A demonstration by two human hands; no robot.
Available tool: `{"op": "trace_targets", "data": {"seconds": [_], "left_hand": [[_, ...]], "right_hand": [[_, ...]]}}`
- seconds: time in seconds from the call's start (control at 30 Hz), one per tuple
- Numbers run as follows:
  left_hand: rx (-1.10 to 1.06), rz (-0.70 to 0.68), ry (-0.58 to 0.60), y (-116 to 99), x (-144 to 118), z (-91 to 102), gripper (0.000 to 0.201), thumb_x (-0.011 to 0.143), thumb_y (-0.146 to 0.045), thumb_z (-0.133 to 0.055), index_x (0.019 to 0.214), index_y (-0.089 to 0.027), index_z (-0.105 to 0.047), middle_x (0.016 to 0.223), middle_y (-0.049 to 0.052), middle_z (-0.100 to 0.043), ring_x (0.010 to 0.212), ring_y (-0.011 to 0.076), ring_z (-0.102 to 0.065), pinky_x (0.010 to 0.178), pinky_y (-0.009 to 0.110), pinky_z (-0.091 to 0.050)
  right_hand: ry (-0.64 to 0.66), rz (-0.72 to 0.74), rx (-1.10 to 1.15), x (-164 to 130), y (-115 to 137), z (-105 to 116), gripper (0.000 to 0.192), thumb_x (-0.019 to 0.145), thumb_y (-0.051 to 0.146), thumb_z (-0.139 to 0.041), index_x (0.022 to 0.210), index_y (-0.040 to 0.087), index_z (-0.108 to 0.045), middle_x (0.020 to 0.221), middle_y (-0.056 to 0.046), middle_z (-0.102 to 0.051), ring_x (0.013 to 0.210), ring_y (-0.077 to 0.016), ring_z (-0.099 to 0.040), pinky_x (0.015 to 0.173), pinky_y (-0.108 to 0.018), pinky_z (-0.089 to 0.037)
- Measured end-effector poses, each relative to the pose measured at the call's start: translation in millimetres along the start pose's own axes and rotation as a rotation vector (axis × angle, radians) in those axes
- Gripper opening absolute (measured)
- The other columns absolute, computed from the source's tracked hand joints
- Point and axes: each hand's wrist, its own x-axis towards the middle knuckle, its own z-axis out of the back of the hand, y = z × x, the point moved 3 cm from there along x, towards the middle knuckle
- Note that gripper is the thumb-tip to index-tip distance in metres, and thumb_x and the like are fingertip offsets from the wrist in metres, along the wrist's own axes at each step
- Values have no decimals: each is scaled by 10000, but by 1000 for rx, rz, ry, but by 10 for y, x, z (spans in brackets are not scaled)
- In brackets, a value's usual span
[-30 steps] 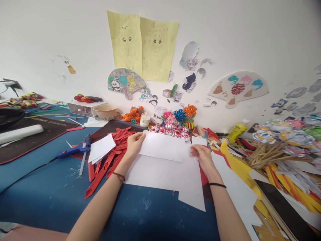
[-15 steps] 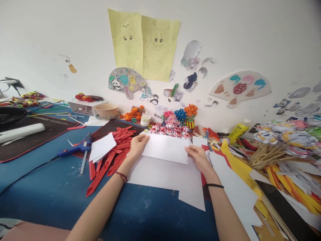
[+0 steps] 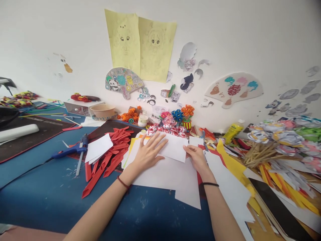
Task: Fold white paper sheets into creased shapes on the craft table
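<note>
A folded white sheet [image 3: 175, 149] is pressed flat at table centre by the spread left hand [image 3: 147, 154], its three-o'clock edge pinched by the right hand [image 3: 197, 157]; the crease appears formed, sharpening remains.

Bare forearms, a red cord on the left wrist, a black band on the right.

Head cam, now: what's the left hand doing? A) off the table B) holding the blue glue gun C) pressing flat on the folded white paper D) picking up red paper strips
C: the left hand lies palm down, fingers spread, on the folded white paper, while the right hand pinches that paper's right edge; the blue glue gun lies untouched further left.
</note>
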Motion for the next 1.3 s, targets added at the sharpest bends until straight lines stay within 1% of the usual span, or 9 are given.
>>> {"op": "trace_targets", "data": {"seconds": [0.13,0.23,0.3,0.43,0.67,0.87,1.0,1.13,1.3], "left_hand": [[69,-68,7,-2,-22,-86,507,887,-365,-590,1364,-293,-437,1434,69,-461,1341,247,-374,1134,536,-56],[81,-113,-16,28,-47,-124,229,943,-263,-507,1157,-273,-588,1238,42,-626,1190,204,-518,1113,519,-133],[81,-139,-21,31,-57,-131,172,963,-257,-468,1045,-250,-619,1099,25,-676,1093,179,-563,1082,486,-198],[102,-136,-4,-4,-54,-119,217,940,-371,-508,1064,-217,-598,1058,42,-669,1043,189,-562,1009,438,-284],[145,-184,-40,-35,-78,-115,170,958,-178,-463,1052,-226,-597,981,16,-676,975,154,-566,949,380,-304],[137,-105,-77,11,-54,-82,153,963,-285,-477,1038,-240,-602,1009,7,-673,933,150,-575,942,375,-293],[202,-135,-69,27,-67,-57,216,964,-170,-430,1088,-238,-593,1043,21,-671,954,152,-585,923,351,-302],[215,-84,-161,54,-108,-40,244,942,-130,-438,1086,-247,-596,1072,22,-674,970,157,-591,913,335,-297],[238,106,-305,106,-104,29,171,939,-166,-466,997,-242,-607,1014,20,-695,888,167,-594,881,364,-282]], "right_hand": [[-3,-4,1,-11,21,4,351,703,479,-753,611,162,-632,560,14,-541,516,-111,-436,524,-258,-319],[-6,-21,8,-10,33,5,357,689,481,-762,600,164,-623,546,16,-531,514,-114,-436,519,-259,-320],[-23,-30,6,-7,45,8,361,674,486,-769,597,166,-623,537,16,-529,510,-116,-436,514,-260,-318],[-60,-27,-6,-9,79,7,369,661,495,-776,589,167,-623,515,22,-515,497,-111,-421,504,-258,-298],[-23,-32,35,-16,108,-21,386,671,502,-769,576,172,-592,496,22,-525,497,-114,-434,515,-257,-295],[-22,-16,21,-2,129,-16,402,667,516,-767,561,178,-577,476,24,-524,486,-117,-435,524,-263,-306],[-1,-6,16,-6,134,-28,406,667,536,-758,565,186,-580,494,14,-540,493,-129,-451,525,-272,-325],[52,6,11,-18,124,-47,429,696,574,-718,569,189,-577,521,11,-533,509,-131,-462,535,-272,-351],[69,-16,32,5,55,-35,430,687,591,-713,605,188,-587,535,19,-523,513,-123,-459,533,-263,-369]]}}
